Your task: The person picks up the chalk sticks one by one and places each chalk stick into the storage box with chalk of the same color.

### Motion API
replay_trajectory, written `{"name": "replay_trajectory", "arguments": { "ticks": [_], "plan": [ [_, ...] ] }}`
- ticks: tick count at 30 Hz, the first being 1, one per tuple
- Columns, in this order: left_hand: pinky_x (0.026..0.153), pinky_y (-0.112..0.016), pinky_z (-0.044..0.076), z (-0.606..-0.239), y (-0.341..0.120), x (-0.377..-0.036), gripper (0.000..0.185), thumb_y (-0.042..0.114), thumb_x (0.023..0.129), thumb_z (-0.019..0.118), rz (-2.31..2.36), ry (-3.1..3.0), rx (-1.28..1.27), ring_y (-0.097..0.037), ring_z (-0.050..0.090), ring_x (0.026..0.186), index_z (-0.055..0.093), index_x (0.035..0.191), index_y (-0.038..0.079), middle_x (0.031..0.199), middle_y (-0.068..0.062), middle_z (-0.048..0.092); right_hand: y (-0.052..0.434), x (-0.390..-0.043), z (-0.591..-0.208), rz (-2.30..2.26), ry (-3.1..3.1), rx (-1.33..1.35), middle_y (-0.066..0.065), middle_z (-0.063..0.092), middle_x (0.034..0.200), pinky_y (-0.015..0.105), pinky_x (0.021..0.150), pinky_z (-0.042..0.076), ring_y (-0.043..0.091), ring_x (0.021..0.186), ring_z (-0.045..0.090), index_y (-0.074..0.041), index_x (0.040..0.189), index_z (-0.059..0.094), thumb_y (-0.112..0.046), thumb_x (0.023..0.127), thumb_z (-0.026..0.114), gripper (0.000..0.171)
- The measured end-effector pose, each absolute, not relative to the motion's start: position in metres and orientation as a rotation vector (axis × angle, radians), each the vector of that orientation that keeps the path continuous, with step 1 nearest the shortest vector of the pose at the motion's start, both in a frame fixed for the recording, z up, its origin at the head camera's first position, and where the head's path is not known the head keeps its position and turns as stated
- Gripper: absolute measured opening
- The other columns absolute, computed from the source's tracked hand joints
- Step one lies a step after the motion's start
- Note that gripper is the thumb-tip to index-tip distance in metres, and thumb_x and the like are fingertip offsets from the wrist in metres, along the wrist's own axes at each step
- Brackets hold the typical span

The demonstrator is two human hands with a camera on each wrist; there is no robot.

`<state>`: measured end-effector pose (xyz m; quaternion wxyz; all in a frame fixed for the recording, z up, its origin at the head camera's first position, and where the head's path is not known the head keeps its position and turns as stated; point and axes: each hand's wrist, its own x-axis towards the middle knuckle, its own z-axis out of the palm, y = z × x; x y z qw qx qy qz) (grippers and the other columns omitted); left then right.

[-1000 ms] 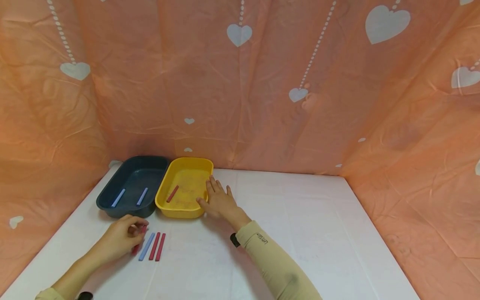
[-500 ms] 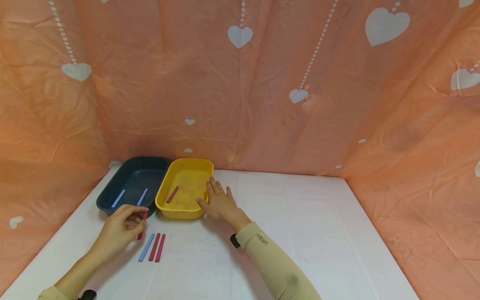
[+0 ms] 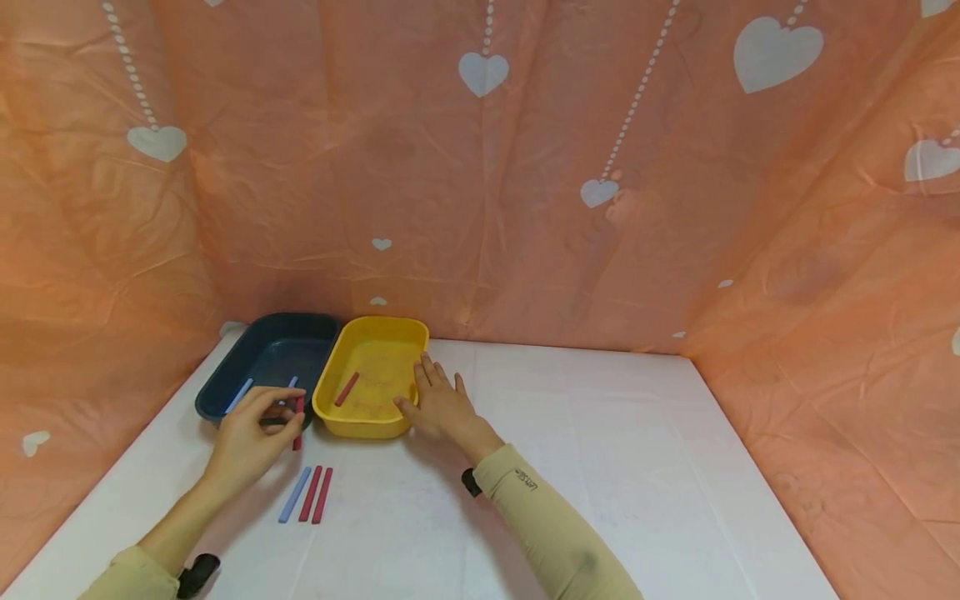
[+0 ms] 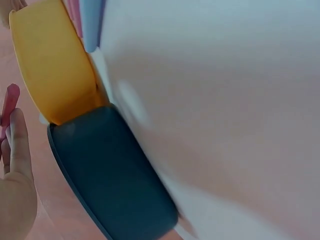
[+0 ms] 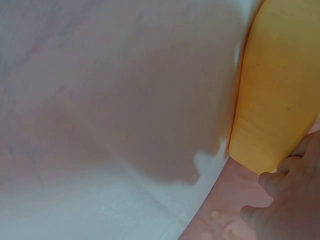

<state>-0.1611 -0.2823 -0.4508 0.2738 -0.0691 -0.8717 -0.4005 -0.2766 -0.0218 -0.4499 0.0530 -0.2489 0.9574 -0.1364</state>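
My left hand (image 3: 251,437) pinches a slim red stick (image 3: 298,423) between thumb and fingertips, just above the near rim of the dark blue tray (image 3: 217,358). In the left wrist view that red stick (image 4: 10,102) shows at the left edge. Two light blue sticks, one of them (image 3: 240,395) at the left, lie in the dark tray, partly behind the hand. Beside it stands the yellow tray (image 3: 390,354) with one red stick (image 3: 347,389) inside. My right hand (image 3: 442,404) rests on the yellow tray's right side, fingers straight and spread.
In front of the trays, a light blue stick (image 3: 295,495) and two red sticks, the rightmost (image 3: 322,496) among them, lie side by side on the white table (image 3: 600,467). Orange cloth (image 3: 540,275) with hearts hangs behind the table and along both sides.
My left hand has lifted the red stick off the table beside the row and carried it forward and slightly right, up to the dark tray's near rim. The right hand has stayed put.
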Motion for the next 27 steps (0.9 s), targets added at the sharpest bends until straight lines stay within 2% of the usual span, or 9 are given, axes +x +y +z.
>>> {"name": "replay_trajectory", "arguments": {
  "ticks": [9,18,22,27],
  "plan": [
    [0.075,-0.004,0.048,-0.448,-0.267,-0.181,0.035,-0.005,0.091,0.073,-1.158,-2.369,-0.145,0.005,0.055,0.090,0.066,0.125,-0.003,0.115,-0.015,0.056,-0.021,-0.278,-0.451,-0.412,2.899,-0.756,0.006,0.006,0.175,0.055,0.127,0.012,0.025,0.160,0.014,-0.010,0.167,0.016,-0.059,0.108,0.035,0.079],
    [0.076,-0.004,0.048,-0.442,-0.254,-0.203,0.034,0.001,0.095,0.072,-1.219,-2.416,-0.137,-0.030,0.064,0.100,0.065,0.129,0.000,0.119,-0.016,0.057,-0.020,-0.277,-0.448,-0.407,2.898,-0.757,0.005,0.005,0.175,0.055,0.127,0.011,0.025,0.160,0.014,-0.010,0.167,0.016,-0.058,0.108,0.035,0.079],
    [0.080,-0.002,0.045,-0.441,-0.248,-0.213,0.035,0.000,0.095,0.073,-1.229,-2.416,-0.186,-0.036,0.066,0.103,0.065,0.129,-0.001,0.118,-0.017,0.058,-0.021,-0.278,-0.449,-0.414,2.901,-0.755,0.005,0.006,0.175,0.055,0.127,0.012,0.025,0.160,0.014,-0.010,0.167,0.017,-0.058,0.108,0.036,0.079],
    [0.083,-0.005,0.047,-0.441,-0.243,-0.225,0.033,-0.001,0.095,0.072,-1.237,-2.406,-0.232,-0.034,0.065,0.103,0.066,0.127,-0.004,0.118,-0.017,0.058,-0.021,-0.279,-0.450,-0.420,2.910,-0.753,0.006,0.008,0.175,0.055,0.126,0.013,0.025,0.159,0.016,-0.009,0.167,0.018,-0.059,0.107,0.037,0.079]
  ]
}}
